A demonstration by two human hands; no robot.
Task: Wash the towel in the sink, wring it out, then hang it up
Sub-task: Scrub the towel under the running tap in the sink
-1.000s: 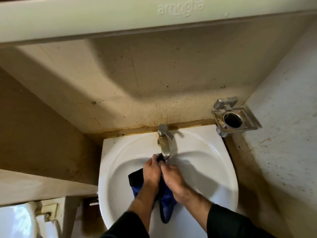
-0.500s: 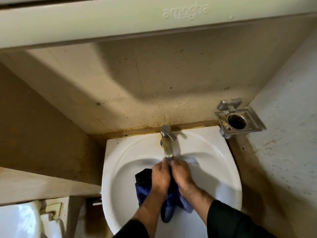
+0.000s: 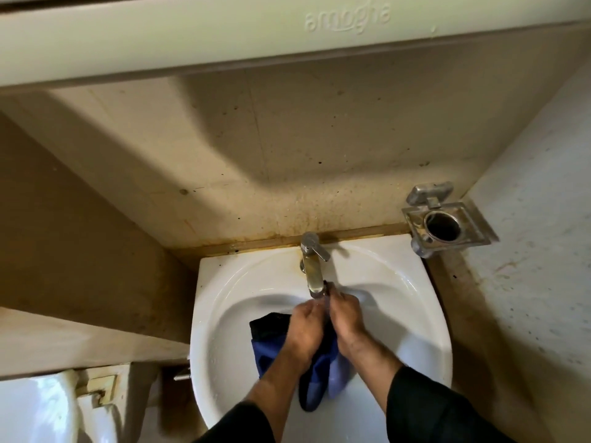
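Note:
A dark blue towel (image 3: pixel 319 372) with a black edge hangs bunched in the white sink (image 3: pixel 224 314), just under the spout of the metal tap (image 3: pixel 311 266). My left hand (image 3: pixel 303 330) and my right hand (image 3: pixel 347 318) grip the towel's upper part side by side, knuckles close together below the spout. Its lower end droops toward the sink's near wall. Most of the towel's middle is hidden by my hands and wrists. Whether water runs from the tap is unclear.
A square metal holder (image 3: pixel 446 225) with a round hole is fixed on the right wall beside the sink. A cream shelf edge (image 3: pixel 287 36) overhangs above. A white toilet tank (image 3: pixel 35 407) stands at the lower left. Stained beige walls close in on three sides.
Both hands have kept hold of the towel under the spout and shifted against each other. The towel's hanging end has moved slightly to the right.

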